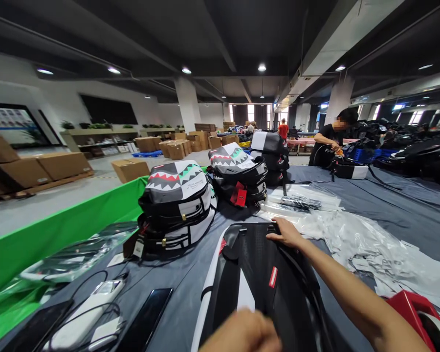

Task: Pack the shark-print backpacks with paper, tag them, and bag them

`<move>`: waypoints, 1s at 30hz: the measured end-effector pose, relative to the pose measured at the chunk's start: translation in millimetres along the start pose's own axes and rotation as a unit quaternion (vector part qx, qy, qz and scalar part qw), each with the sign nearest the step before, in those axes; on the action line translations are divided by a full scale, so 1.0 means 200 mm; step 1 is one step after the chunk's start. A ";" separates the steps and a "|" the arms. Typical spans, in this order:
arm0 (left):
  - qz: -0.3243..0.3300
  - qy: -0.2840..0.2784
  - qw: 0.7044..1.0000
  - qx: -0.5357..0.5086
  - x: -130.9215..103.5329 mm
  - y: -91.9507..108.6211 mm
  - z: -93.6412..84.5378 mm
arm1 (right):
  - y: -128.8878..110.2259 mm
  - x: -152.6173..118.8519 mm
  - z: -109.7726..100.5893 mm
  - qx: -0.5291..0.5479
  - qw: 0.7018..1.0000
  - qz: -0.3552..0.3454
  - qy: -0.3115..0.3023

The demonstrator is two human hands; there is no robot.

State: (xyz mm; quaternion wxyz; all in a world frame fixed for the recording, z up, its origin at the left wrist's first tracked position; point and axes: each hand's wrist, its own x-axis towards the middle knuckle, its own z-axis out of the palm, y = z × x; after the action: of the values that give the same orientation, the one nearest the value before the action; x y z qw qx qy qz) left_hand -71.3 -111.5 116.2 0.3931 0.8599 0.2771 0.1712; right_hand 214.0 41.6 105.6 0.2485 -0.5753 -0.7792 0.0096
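A black backpack [256, 283] with white panels and a red tag lies on the table in front of me, its straps and back side facing up. My right hand [288, 233] is closed on its top edge, beside a strap buckle, with the thumb on the near side. My left hand [244, 332] hovers low over the lower part of the backpack, smeared by motion. Its fingers look curled, but whether they hold anything is hidden. Beyond stand grey-and-white backpacks [176, 181] with a shark-teeth print, and a further such backpack [231, 159] carrying a red tag [239, 194].
Clear plastic bags [370, 239] spread over the right of the table. A red tape dispenser [410, 313] stands near right. A black phone [148, 313] and a white power strip [86, 313] with cables lie left. A co-worker [328, 142] handles a bag across the table.
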 end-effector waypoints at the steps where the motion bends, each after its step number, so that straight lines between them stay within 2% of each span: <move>1: -0.009 0.049 0.999 0.018 0.07 -0.03 -0.10 | 0.01 -0.02 0.04 -0.012 1.000 0.004 0.015; 3: -0.040 0.208 0.973 0.096 0.25 -0.13 -0.29 | 0.01 -0.05 0.12 -0.016 0.998 -0.004 0.056; 4: -0.061 0.261 0.953 0.143 0.36 -0.20 -0.36 | 0.02 -0.06 0.14 -0.009 0.997 -0.012 0.078; 6: -0.133 0.292 0.928 0.191 0.55 -0.33 -0.46 | 0.02 -0.08 0.17 0.016 0.993 -0.027 0.115; 7: -0.146 0.282 0.925 0.207 0.63 -0.39 -0.47 | 0.02 -0.09 0.18 0.028 0.991 -0.032 0.131; 9: -0.121 0.258 0.929 0.237 0.73 -0.47 -0.44 | 0.02 -0.12 0.18 0.038 0.985 -0.041 0.164; 11: -0.058 0.268 0.925 0.263 0.74 -0.52 -0.37 | 0.01 -0.17 0.20 0.029 0.979 -0.049 0.197; 13: -0.013 0.305 0.912 0.274 0.68 -0.53 -0.28 | 0.00 -0.24 0.21 0.011 0.975 -0.058 0.214; 15: 0.009 0.326 0.904 0.276 0.59 -0.55 -0.21 | -0.02 -0.32 0.23 -0.004 0.976 -0.073 0.204; 19: 0.027 0.290 0.913 0.284 0.43 -0.58 -0.14 | -0.05 -0.47 0.24 -0.016 0.985 -0.089 0.146; 22: 0.016 0.244 0.927 0.286 0.41 -0.62 -0.13 | -0.07 -0.51 0.23 -0.014 0.992 -0.065 0.110; 24: -0.007 0.203 0.936 0.286 0.46 -0.67 -0.13 | -0.06 -0.48 0.24 -0.024 0.997 -0.032 0.063; 27: -0.064 0.147 0.945 0.286 0.59 -0.75 -0.14 | -0.03 -0.36 0.26 -0.063 0.997 0.028 -0.027; 30: -0.103 0.135 0.943 0.287 0.73 -0.80 -0.19 | 0.00 -0.21 0.32 -0.091 0.993 0.056 -0.052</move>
State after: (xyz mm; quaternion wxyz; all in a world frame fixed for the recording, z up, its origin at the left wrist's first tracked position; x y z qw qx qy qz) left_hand -30.7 85.3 28.1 0.1041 0.8719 0.4521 0.1569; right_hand 197.5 21.9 34.1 0.1535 -0.6373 -0.7549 -0.0178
